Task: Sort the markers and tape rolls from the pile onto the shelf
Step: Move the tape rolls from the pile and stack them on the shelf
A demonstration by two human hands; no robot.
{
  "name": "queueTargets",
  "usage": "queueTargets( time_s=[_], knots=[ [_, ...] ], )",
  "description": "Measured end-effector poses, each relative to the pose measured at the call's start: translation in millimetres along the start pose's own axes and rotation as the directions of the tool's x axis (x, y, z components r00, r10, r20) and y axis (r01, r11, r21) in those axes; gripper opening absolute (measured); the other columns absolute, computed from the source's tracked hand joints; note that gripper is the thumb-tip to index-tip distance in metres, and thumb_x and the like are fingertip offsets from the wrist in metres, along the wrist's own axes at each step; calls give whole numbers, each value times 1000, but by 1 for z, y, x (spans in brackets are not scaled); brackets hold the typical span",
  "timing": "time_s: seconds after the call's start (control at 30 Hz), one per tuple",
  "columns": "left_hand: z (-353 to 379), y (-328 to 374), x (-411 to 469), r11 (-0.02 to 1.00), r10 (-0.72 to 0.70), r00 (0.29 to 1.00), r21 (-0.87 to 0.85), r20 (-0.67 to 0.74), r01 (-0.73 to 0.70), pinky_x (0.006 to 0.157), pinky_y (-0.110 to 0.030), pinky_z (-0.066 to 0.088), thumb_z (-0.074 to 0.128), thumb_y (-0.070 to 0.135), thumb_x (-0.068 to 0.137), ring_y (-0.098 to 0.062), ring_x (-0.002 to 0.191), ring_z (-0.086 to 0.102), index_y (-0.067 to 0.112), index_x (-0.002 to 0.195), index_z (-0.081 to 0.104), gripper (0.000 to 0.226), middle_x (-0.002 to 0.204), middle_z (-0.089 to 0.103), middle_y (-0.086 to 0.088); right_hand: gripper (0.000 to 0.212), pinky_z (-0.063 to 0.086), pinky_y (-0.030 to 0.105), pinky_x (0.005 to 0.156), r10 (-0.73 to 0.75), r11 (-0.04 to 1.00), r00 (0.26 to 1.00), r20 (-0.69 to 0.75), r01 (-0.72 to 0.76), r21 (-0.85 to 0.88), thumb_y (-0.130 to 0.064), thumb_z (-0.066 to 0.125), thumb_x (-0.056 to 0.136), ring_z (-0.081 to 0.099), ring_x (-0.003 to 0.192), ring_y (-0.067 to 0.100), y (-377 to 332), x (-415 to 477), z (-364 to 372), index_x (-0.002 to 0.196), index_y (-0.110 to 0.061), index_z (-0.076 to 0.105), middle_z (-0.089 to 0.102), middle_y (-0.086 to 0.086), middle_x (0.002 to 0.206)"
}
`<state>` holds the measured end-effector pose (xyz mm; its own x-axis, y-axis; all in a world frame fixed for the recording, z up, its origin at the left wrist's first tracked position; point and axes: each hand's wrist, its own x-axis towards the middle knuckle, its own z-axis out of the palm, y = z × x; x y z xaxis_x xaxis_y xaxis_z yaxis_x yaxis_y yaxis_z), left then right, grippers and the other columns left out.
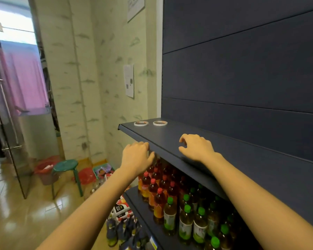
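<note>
I'm seeing right hand (197,147) hovering loosely curled, empty, over shelf (166,139). Left hand (136,156) is curling at the lip, grip hidden. I'm suggesting lining up the next piece beside the tape rolls (141,123).

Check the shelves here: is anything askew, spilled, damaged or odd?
Nothing stands out. Two tape rolls lie flat, side by side and apart, at the left end of the shelf. The bottles below stand upright in rows. No spill or damage shows.

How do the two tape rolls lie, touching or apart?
Apart. The head view shows bare shelf between the left roll and the right roll.
</note>
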<state>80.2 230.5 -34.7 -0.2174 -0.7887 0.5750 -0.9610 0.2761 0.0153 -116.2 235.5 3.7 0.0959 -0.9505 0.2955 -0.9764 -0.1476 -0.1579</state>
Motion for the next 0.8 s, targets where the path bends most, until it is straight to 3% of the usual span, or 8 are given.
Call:
queueTargets(
  time_s=[0.23,0.4,0.6,0.8],
  knots=[
    [40,-40,85,997,-70,998,26,-6,70,81,-35,42,42,37,92,-26,98,58,12,95,58,30,102,64,-7,34,43,37,90,-1,1000,999,40,0,16,-32,46,95,53,114,24,-3,106,31,127,-22,49,55,2,128],
    [77,-67,126,995,-96,995,12,10,95,81,-35,44,42,36,93,-24,96,58,12,98,59,30,103,63,-6,27,42,33,82,78,994,995,-65,-72,83,-26,44,95,54,111,24,-6,165,64,119,-20,55,59,2,122],
    [114,-111,164,990,-134,991,-56,-24,133,74,-30,44,43,27,93,-20,89,57,12,99,59,22,99,62,-5,31,42,34,84,138,988,989,-52,-134,78,-26,45,95,50,116,23,-18,227,96,122,-17,55,53,3,128],
    [151,-159,221,978,-171,985,-121,-19,168,76,-37,47,43,20,92,-27,94,58,6,99,60,22,103,63,-11,32,44,35,84,268,961,961,-65,-262,91,-28,46,94,51,116,26,-21,289,115,123,-16,55,53,5,127]
  ],
)
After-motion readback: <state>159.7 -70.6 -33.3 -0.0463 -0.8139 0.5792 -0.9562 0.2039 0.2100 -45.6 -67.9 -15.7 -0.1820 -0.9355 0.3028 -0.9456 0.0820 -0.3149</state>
